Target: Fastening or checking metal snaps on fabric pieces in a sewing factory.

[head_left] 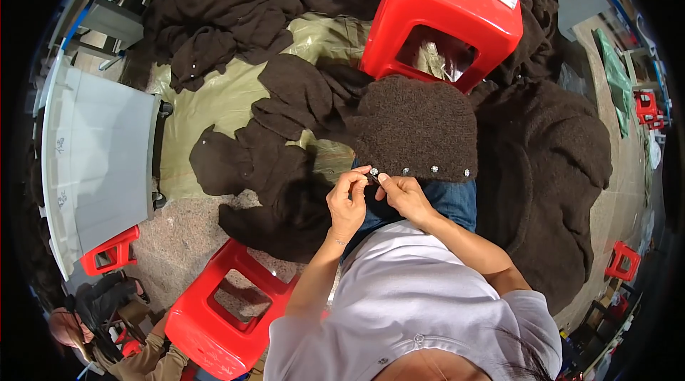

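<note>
A dark brown knit garment (pixel 417 128) lies over my lap, with several shiny round buttons (pixel 434 168) along its near edge. At the left end of that edge, my left hand (pixel 347 199) pinches the knit beside the leftmost button (pixel 374 171). My right hand (pixel 405 197) is closed right next to it, thumb pressed against a small dark bit between the two hands. Whether that bit is knit or a small tool, I cannot tell. The fingertips of both hands nearly meet.
A red plastic stool (pixel 446 6) stands just beyond my lap, another red stool (pixel 228 310) at lower left. Brown garments (pixel 221 10) are heaped on yellowish plastic sheeting (pixel 214 106); more brown knit (pixel 549 167) lies at my right. A white wheeled bin (pixel 107 153) stands left. Another person's sleeve (pixel 146 359) shows at lower left.
</note>
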A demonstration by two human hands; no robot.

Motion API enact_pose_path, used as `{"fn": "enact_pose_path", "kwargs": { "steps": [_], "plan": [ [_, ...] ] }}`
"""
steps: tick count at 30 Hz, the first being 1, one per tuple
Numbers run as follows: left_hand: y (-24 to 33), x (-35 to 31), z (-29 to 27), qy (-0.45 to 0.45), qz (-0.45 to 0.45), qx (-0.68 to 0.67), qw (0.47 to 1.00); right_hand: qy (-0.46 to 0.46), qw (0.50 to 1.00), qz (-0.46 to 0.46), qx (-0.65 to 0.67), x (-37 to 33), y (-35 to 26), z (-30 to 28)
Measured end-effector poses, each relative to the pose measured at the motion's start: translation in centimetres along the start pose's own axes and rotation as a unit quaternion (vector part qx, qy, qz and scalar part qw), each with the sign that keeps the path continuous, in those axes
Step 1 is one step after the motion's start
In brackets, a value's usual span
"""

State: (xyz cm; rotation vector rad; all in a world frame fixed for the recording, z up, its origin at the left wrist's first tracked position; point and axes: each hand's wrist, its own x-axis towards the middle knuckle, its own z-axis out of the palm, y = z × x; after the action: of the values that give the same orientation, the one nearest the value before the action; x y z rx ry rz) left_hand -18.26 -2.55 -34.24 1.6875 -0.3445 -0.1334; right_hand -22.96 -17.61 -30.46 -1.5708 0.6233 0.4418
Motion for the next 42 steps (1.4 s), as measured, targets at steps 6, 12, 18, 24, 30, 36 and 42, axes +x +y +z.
{"fn": "enact_pose_path", "kwargs": {
  "steps": [6, 12, 18, 24, 30, 36, 42],
  "plan": [
    [0.2, -0.3, 0.4, 0.022, -0.016, -0.012, 1.000, 0.008, 1.000, -0.010, -0.010, 0.4, 0.6, 0.3],
    [0.7, -0.5, 0.3, 0.012, -0.049, -0.026, 0.998, 0.044, 0.998, -0.052, -0.010, 0.5, 1.1, 0.5],
    [1.0, -0.4, 0.2, 0.005, -0.052, -0.036, 0.998, 0.118, 0.967, -0.171, -0.147, -0.2, 0.1, 0.6],
    [0.6, -0.5, 0.2, 0.013, -0.068, -0.097, 0.993, 0.134, 0.952, -0.197, -0.191, 0.1, 0.4, 0.3],
    [-3.7, 0.3, -3.1, 0.070, -0.137, -0.025, 0.988, 0.134, 0.954, -0.185, -0.192, -1.6, -1.3, -0.9],
    [-6.1, 6.6, -1.4, -0.046, 0.015, 0.169, 0.984, 0.149, 0.844, -0.302, -0.418, 1.2, -3.3, 1.3],
    [-9.9, 10.7, 1.5, 0.020, 0.079, 0.088, 0.993, 0.131, 0.856, -0.387, -0.317, -0.3, -4.5, -2.4]
  ]
}}
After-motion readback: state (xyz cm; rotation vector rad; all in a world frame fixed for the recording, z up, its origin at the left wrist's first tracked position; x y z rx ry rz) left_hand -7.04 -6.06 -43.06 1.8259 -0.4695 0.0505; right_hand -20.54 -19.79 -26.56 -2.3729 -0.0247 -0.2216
